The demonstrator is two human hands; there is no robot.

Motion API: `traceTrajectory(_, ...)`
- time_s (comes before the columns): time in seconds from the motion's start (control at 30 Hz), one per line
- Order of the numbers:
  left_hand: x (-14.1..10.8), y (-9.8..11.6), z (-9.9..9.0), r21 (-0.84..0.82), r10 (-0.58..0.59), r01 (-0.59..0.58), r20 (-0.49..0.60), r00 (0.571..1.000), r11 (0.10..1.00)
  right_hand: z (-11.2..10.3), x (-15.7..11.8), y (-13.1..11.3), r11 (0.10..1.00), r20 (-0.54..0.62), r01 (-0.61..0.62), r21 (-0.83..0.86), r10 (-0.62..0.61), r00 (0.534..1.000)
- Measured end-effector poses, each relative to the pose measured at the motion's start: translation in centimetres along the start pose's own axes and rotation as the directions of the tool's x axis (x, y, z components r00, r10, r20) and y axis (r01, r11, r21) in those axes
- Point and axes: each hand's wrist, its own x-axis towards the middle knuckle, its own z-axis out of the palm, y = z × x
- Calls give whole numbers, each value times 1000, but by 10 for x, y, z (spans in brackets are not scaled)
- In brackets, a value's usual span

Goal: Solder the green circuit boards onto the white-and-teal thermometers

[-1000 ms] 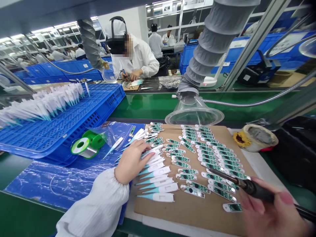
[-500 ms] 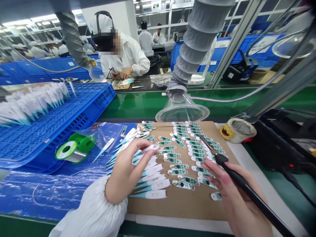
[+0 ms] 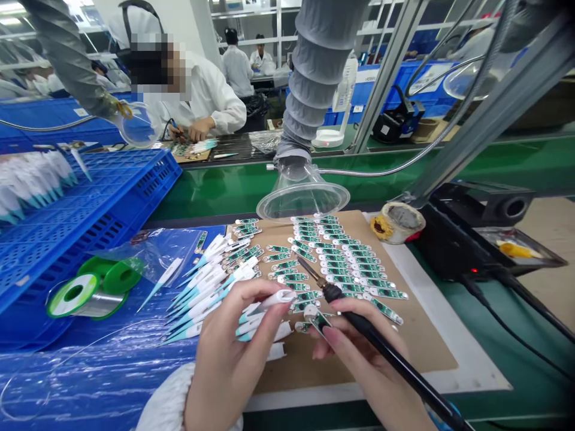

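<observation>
My left hand point(image 3: 245, 341) pinches a white thermometer casing point(image 3: 282, 297), its open end pointing right. Close to its right, my right hand point(image 3: 363, 347) grips a small green circuit board point(image 3: 318, 320) between thumb and fingers. A black soldering iron point(image 3: 381, 341) also rests in my right hand, its metal tip pointing up and left over the boards. Rows of green circuit boards point(image 3: 335, 263) lie on the brown board point(image 3: 426, 335). White and teal thermometer casings point(image 3: 202, 293) lie side by side to the left of my left hand.
A clear fume hood point(image 3: 303, 200) hangs behind the boards. Solder spools point(image 3: 74, 294) and a blue crate point(image 3: 112, 203) stand left. On the right are a round pot point(image 3: 402, 221) and a black soldering station point(image 3: 453, 239). A person point(image 3: 193, 90) works opposite.
My right hand has moved left towards my left hand and now holds a circuit board along with the iron. The view has shifted to the right.
</observation>
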Motion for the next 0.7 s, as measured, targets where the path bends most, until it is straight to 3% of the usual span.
traceTrajectory(0.1,-7,-6,-8,71,10,-10,-4,1000,997,-3,2,5,998,-81,55,-27,-57,995)
traceTrajectory(0.17,-12,-8,-14,69,40,-50,143,989,996,-4,3,8,994,-131,98,-49,-104,986)
traceTrajectory(0.23,-15,-9,-17,13,104,-116,350,931,993,-4,2,9,989,-136,133,-65,-141,981)
traceTrajectory(0.3,-16,-6,-17,-22,136,-140,423,896,990,-2,0,8,987,-114,136,-90,-146,983)
traceTrajectory(0.4,-11,0,-11,-3,94,-96,247,964,995,0,-6,7,977,-80,142,-161,-156,984)
traceTrajectory(0.47,-8,4,-5,-17,84,-83,155,984,996,1,-9,6,967,-60,155,-202,-170,984)
traceTrajectory(0.57,-4,4,2,-69,54,-45,149,987,997,-1,-13,8,951,-19,199,-239,-209,978)
traceTrajectory(0.7,-4,-1,4,-179,-62,98,195,979,979,-6,-13,10,907,40,298,-297,-300,953)
